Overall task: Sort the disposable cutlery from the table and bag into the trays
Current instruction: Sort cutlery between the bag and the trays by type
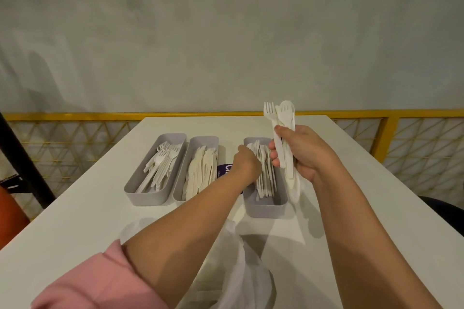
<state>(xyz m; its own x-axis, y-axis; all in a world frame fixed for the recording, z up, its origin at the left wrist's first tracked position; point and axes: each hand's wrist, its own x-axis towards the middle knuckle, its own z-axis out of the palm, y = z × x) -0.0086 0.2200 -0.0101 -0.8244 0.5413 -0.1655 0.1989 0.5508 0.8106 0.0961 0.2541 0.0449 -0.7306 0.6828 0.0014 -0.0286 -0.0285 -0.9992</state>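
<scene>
Pink sleeve (95, 283) and a thin translucent plastic bag (241, 266) sit closest, at the near edge of the white surface (75, 228). Bag looks slumped; can't tell what's in it.

Three grey trays across the middle of the surface:
- left tray (147, 198): forks
- middle tray (203, 138): flat pieces, look like knives
- right tray (266, 208): stacked pieces, likely spoons, too packed to be sure

Hands:
- right hand (301, 155): fingers wrapped round a bundle (282, 133) of white cutlery, held upright just beside and above the right tray. A fork head (269, 109) and a spoon bowl (287, 108) show at the top.
- left hand (247, 164): reached across to the near-left side of the right tray, back of hand toward the camera, fingers hidden. Can't tell whether it holds a piece or is empty.

Step, my read: mid-sort. Left is at the spoon tray while right acts as the magazine. All trays are already well stocked, so fairly far along.

Next move needs: pull one piece out of the bundle without loosening the rest, identify it by its head, and route it to the matching tray. The fork goes all the way to the left tray.

Writing: a purple label (227, 169) lies between the middle and right trays, mostly under the left forearm. White letters "Cl" are readable; the small line beneath isn't legible.
</scene>
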